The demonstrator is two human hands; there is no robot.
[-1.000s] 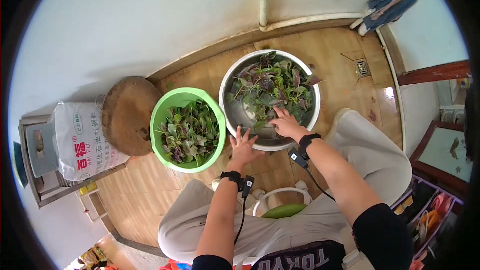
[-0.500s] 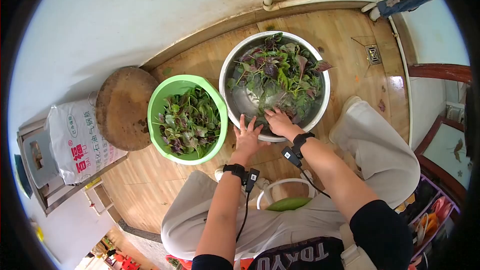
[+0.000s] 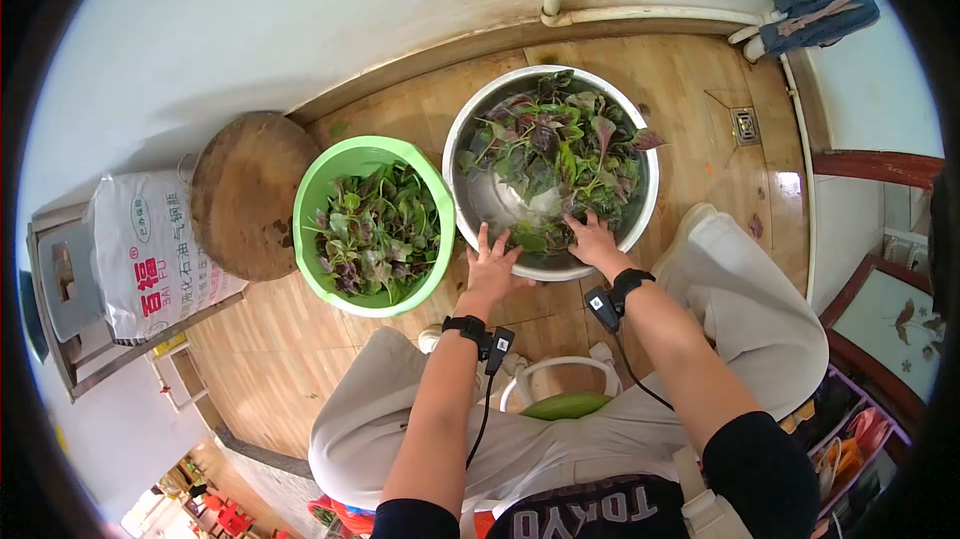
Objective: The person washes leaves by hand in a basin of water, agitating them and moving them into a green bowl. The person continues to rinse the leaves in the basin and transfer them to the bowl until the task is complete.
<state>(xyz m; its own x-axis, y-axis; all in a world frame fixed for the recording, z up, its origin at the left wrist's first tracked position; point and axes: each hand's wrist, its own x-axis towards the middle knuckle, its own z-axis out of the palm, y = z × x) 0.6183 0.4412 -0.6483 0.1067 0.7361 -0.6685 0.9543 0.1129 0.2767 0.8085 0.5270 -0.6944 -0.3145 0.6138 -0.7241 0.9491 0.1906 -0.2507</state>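
A steel basin (image 3: 452, 129) of water stands on the floor in front of me, with purple-green leafy greens (image 3: 545, 144) heaped mostly in its far and right parts. My left hand (image 3: 490, 272) is open at the near-left rim, its fingers spread and a fingertip close to a loose leaf. Inside the near-right edge, my right hand (image 3: 598, 243) reaches onto the wet leaves with its fingers apart; the fingertips are partly lost among them. To the left, beside the basin, is a green plastic basin (image 3: 310, 201) holding more of the same greens (image 3: 378, 234).
A round wooden chopping board (image 3: 250, 197) leans near a white printed bag (image 3: 150, 259) on the left. A floor drain (image 3: 745, 126) lies right of the steel basin, and pipes (image 3: 660, 13) run along the wall. Between my legs is a stool with a green seat (image 3: 567, 406).
My right hand has moved a little to the right along the basin's near side. The leaves beneath it have shifted, and one now lies by my left fingertips. The left hand stays nearly still.
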